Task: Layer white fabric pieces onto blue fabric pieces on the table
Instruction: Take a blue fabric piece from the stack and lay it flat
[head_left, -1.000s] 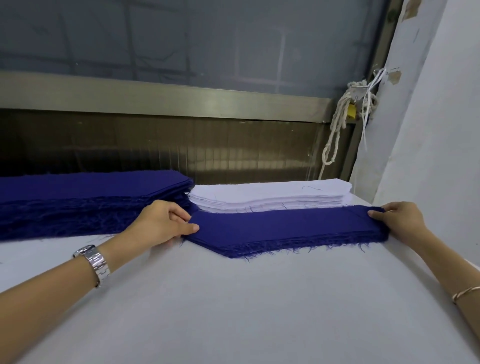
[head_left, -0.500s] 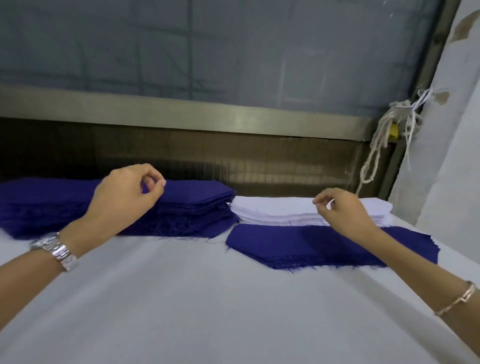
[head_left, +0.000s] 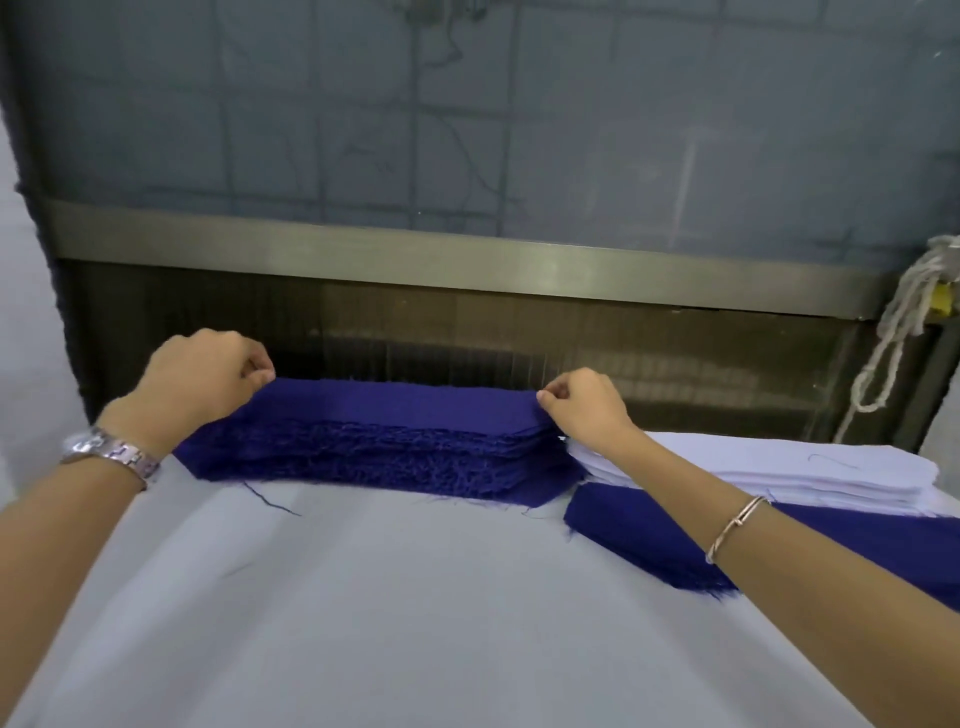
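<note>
The tall blue stack (head_left: 374, 452) sits along the far edge of the worktop (head_left: 415, 597), left of centre. The left hand (head_left: 200, 382) pinches the left end of the top blue piece (head_left: 405, 397) between thumb and curled fingers (head_left: 262, 371). The right hand (head_left: 589, 410) pinches its right end the same way, so the piece spans between the two grips. The white stack (head_left: 810, 470) lies at the far right edge, just beside the blue stack. A low blue pile (head_left: 639, 535) lies in front of the white stack (partly under the right forearm).
</note>
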